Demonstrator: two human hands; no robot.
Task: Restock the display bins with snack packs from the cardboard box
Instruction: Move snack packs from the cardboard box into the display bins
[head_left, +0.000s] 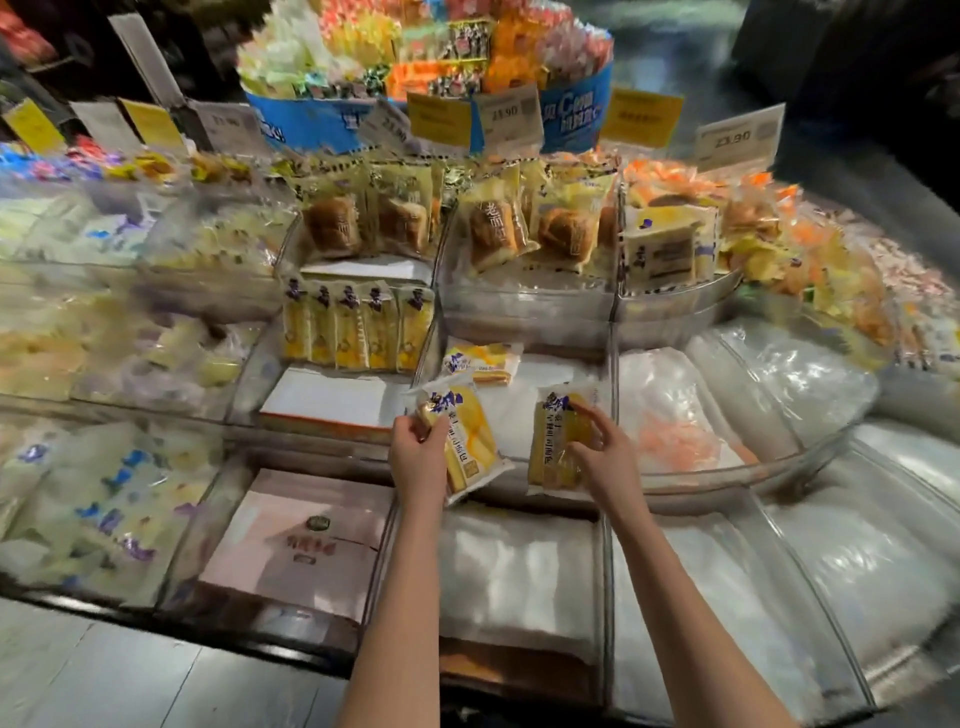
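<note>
My left hand (418, 457) grips a yellow-and-white snack pack (475, 441) by its left edge, above the front rim of a clear display bin (519, 415). My right hand (602, 457) holds a second, similar pack (553, 441) upright over the same bin. A third pack (480, 361) lies flat at the back of that bin. One bin to the left, a row of several yellow packs (358, 332) stands upright. No cardboard box shows clearly.
A pink-white box (296, 545) lies in the near-left bin. A white box (327, 400) sits under the yellow row. Bread packs (488, 228) fill the upper tier below price tags (509, 117). Clear dividers (605, 571) separate the bins; white padding (519, 571) lines the near ones.
</note>
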